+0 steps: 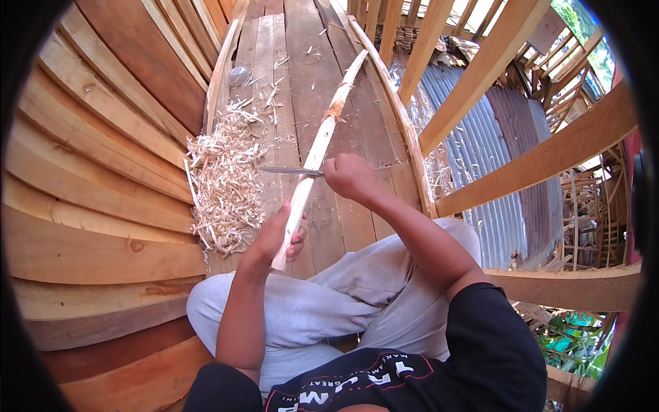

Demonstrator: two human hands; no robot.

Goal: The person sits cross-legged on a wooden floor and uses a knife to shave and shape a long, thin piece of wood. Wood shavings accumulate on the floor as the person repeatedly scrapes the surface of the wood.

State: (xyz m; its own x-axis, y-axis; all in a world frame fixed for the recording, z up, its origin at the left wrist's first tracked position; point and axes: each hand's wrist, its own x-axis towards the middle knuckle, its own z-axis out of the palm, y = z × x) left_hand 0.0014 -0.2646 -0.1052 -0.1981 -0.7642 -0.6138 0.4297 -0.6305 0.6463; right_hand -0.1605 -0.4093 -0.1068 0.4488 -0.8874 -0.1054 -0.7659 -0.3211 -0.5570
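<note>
A long, pale, peeled wooden stick [318,151] slants away from me, with a brownish rough patch toward its far part. My left hand [278,237] is wrapped round the stick close to its near end. In my right hand [350,176] is a knife [285,170], its handle mostly hidden by the fist. The blade points left and lies across the stick around its middle, apparently touching it. The stick's far tip rests on or just over the plank floor [305,96].
Left of the stick lies a heap of wood shavings [226,182], with loose curls scattered beyond. A small clear cup [239,76] stands past it. Plank boards [103,206] wall the left side. Wooden railing slats [480,75] rise on the right, above corrugated metal sheets [494,158].
</note>
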